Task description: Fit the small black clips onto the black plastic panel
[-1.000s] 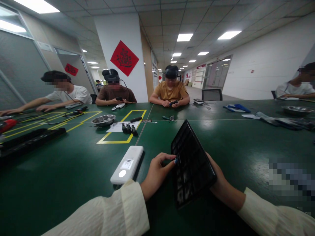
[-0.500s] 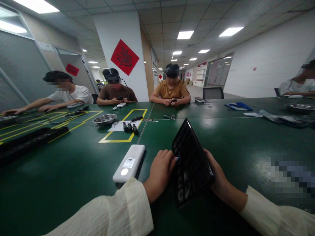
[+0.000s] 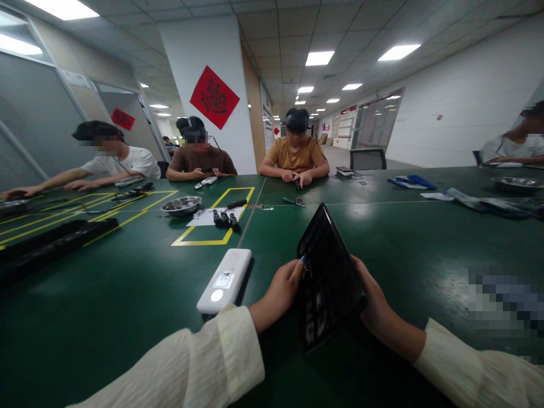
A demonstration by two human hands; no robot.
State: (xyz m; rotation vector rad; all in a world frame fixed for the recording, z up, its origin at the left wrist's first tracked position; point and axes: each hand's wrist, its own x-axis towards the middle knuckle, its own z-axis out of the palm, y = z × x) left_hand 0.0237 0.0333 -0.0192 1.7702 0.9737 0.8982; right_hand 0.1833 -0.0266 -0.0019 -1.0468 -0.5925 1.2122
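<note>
A glossy black tablet (image 3: 329,283) stands tilted in front of me, its dark face turned to the left and showing faint reflections. My left hand (image 3: 280,292) grips its left edge, the thumb on the face and the fingers hidden behind. Something small and blue shows at the thumb tip; I cannot tell what it is. From the right, my right hand (image 3: 376,306) holds the tablet's right edge and back, with most fingers hidden. A white power bank (image 3: 225,280) with a label lies on the green table (image 3: 140,323), left of my left hand.
Farther back are a metal bowl (image 3: 181,206), small black parts (image 3: 225,220) on paper, and pliers (image 3: 293,201). A long black tray (image 3: 51,243) lies at left, blue cloth items (image 3: 412,182) at right. Several people sit around the table, one opposite (image 3: 295,153).
My left hand has shifted slightly; its fingers were in front of the tablet's left edge and are now behind it, with the thumb on the face. The tablet has barely moved.
</note>
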